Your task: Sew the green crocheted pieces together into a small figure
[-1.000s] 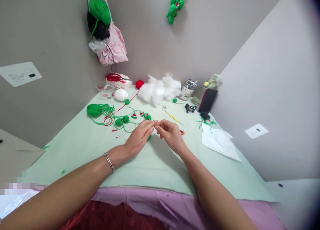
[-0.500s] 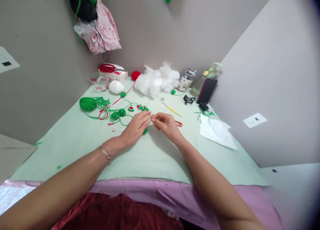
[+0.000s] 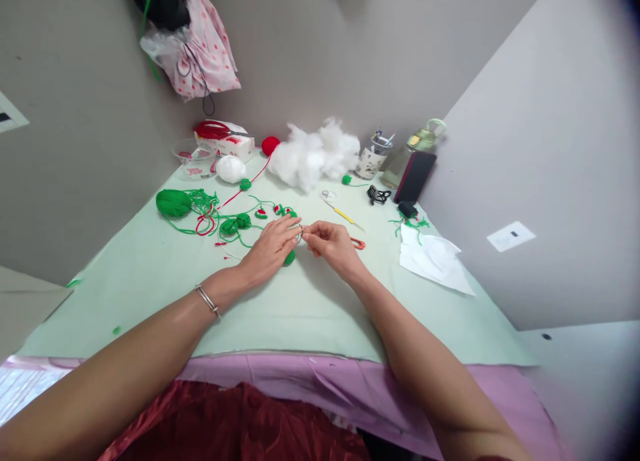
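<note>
My left hand is over the middle of the table, with its fingers together, partly over a green crocheted piece. Right beside it, my right hand pinches something small and dark at the left fingertips, too small to name. What the left fingers hold is hidden. Small green and red pieces lie just beyond the left hand. Green crocheted balls with trailing yarn are to its left. An orange stitch marker rests beside the right hand, and a yellow crochet hook lies beyond it.
White stuffing is heaped at the back, near a red yarn ball. Green yarn and a white ball are on the left. A pen cup, a phone and white paper stand or lie on the right.
The view has shifted slightly. Both hands remain close together at the same place, with only small changes in the fingers.
</note>
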Tool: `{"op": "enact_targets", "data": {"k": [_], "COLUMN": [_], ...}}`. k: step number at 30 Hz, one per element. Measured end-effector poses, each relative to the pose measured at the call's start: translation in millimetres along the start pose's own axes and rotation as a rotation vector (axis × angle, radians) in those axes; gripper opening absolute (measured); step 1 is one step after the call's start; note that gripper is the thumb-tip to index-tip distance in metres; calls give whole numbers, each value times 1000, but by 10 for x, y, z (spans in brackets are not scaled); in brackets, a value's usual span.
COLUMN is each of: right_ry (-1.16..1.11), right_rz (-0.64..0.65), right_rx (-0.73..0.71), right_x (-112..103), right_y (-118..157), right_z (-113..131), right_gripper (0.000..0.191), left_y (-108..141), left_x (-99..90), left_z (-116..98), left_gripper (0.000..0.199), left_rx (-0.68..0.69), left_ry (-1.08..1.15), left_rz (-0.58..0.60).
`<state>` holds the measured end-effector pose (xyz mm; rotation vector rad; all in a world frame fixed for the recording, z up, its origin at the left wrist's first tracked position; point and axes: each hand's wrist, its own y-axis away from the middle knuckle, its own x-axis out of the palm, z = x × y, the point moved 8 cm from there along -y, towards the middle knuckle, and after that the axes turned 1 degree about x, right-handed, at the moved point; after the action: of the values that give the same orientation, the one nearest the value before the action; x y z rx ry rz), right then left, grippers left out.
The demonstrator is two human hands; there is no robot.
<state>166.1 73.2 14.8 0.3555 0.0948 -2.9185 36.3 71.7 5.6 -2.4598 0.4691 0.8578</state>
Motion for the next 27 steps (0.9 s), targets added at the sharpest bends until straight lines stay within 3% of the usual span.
{"op": "enact_targets", "data": {"k": [3,6,12,18,27], "right_ry": [-15,-3,23,67,69], "right_rz": [57,7,-64,-60,-42], "right_rx": [1,-20,7,1,-25], "right_x": [44,14,-1,42,74], "right_y": [10,18,59,98,85], "right_z": [8,47,90,119,83], "right_gripper": [18,20,17,16,14], "left_y": [-6,-18,-4,17,16], "left_x": [-13,-93,-287,-203,-164], "left_z": [-8,-22,74,201,190], "left_gripper": [39,36,19,21,23], "left_rx": [2,-17,-209,-347,-371], "left_ry": [22,85,360,608,679], "left_rz": [1,-43,-180,-175,-159]}}
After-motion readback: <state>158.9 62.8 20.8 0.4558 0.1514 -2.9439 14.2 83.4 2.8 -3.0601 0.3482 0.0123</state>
